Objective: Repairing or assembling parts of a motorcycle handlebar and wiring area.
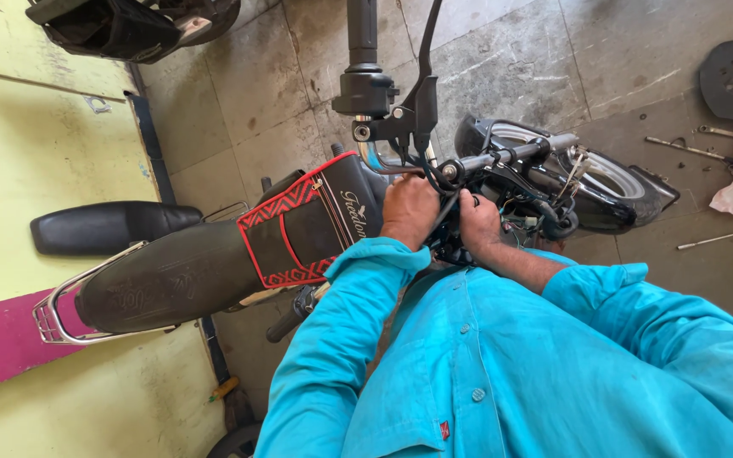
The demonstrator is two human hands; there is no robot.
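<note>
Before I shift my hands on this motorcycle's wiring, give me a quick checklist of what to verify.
1. Left hand on the wiring behind the handlebar: ok.
2. Right hand beside it at the same spot: ok.
3. What the fingers grip: cannot tell, hidden.
4. Motorcycle upright: ok; its stand: cannot tell.
5. Floor: not ok, loose rods near the front wheel.
6. Brake lever apart from both hands: ok.
</note>
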